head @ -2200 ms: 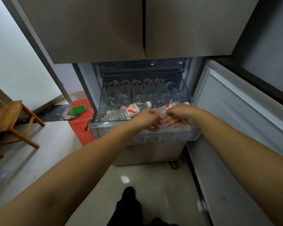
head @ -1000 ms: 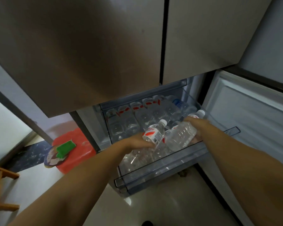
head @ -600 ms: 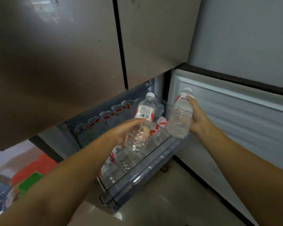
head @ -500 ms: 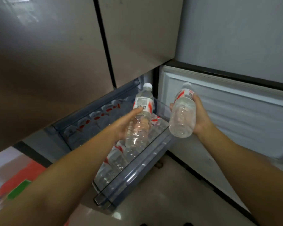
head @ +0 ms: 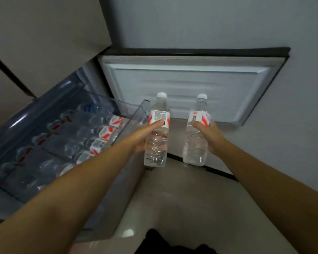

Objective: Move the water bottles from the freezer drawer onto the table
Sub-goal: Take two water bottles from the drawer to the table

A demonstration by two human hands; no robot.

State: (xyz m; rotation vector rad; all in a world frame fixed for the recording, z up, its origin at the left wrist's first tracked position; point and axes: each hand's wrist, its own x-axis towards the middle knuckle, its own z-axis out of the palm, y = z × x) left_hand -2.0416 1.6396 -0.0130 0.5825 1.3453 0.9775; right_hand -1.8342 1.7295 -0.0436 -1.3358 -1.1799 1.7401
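Observation:
My left hand (head: 140, 136) grips a clear water bottle (head: 157, 143) with a red and white label and a white cap, held upright. My right hand (head: 208, 136) grips a second water bottle (head: 195, 143) of the same kind, also upright. Both bottles hang in the air to the right of the pulled-out freezer drawer (head: 136, 114). Several more bottles (head: 99, 136) lie in rows inside the drawer at the left. No table is in view.
The open freezer door (head: 187, 83) with its white inner panel stands straight ahead behind the bottles. Closed fridge doors (head: 44, 33) hang above the drawer at the upper left. A grey wall (head: 301, 125) runs along the right. Pale floor (head: 182, 198) lies below.
Both hands have lifted a bottle out of the drawer and carried it to the right. My view has swung right, so the drawer now sits at the left.

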